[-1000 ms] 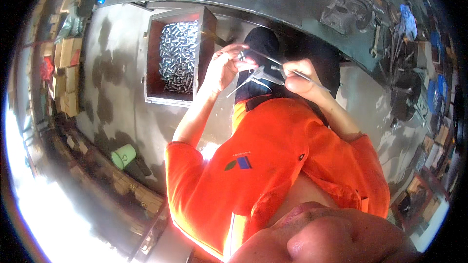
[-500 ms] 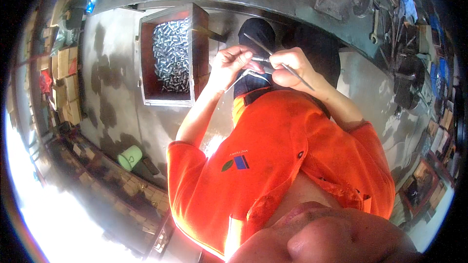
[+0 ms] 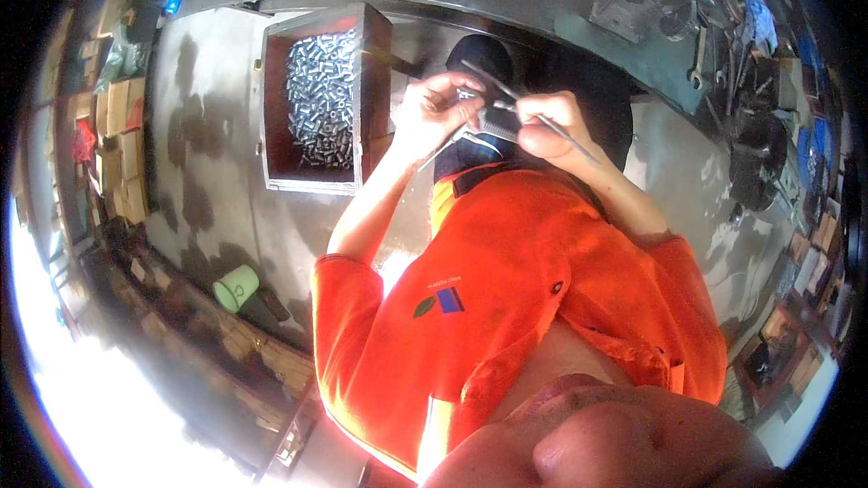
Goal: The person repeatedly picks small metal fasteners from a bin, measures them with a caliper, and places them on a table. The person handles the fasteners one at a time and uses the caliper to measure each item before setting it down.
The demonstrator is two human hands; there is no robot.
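Note:
My left hand (image 3: 432, 110) and my right hand (image 3: 545, 123) are raised close together in front of my orange shirt (image 3: 506, 289), over my dark trousers (image 3: 588, 90). My right hand pinches a thin metal rod (image 3: 579, 146) that runs slantwise through its fingers. In my left hand are a small metal part (image 3: 470, 96) and another thin wire (image 3: 443, 149) hanging down to the left. The fingertips of the two hands almost touch around the small part.
A wooden box (image 3: 271, 99) full of several small shiny metal cylinders (image 3: 318, 95) stands on the stained concrete floor to my left. A green cup (image 3: 236, 288) lies lower left. Cardboard boxes (image 3: 117, 117) line the far left; machine parts and tools (image 3: 660, 0) crowd the upper right.
My hands have come closer together around the small part, and the rods that were spread apart now cross between them. The view has shifted a little.

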